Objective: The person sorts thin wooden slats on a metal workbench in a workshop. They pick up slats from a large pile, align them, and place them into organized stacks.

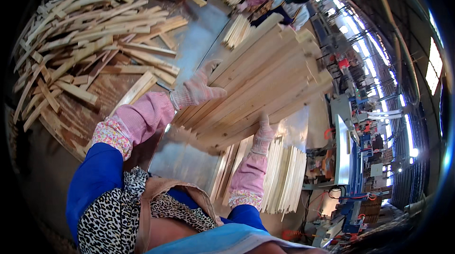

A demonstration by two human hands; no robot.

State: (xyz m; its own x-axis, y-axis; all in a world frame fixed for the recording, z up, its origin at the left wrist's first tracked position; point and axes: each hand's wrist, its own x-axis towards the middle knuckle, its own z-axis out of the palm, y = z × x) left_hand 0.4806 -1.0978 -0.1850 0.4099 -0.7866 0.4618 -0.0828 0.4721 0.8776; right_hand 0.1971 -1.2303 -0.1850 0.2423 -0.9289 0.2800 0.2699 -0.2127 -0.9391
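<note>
Gripping flat boards [256, 88], my left hand [201, 85] and right hand [263, 135] hold opposite sides, and I see a messy wood pile [95, 31] at the left

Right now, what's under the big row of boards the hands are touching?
Just past its near edge, you can see a shiny grey metal surface and pale wooden strips. The row of boards covers everything beneath its middle, so that can't be seen.
</note>
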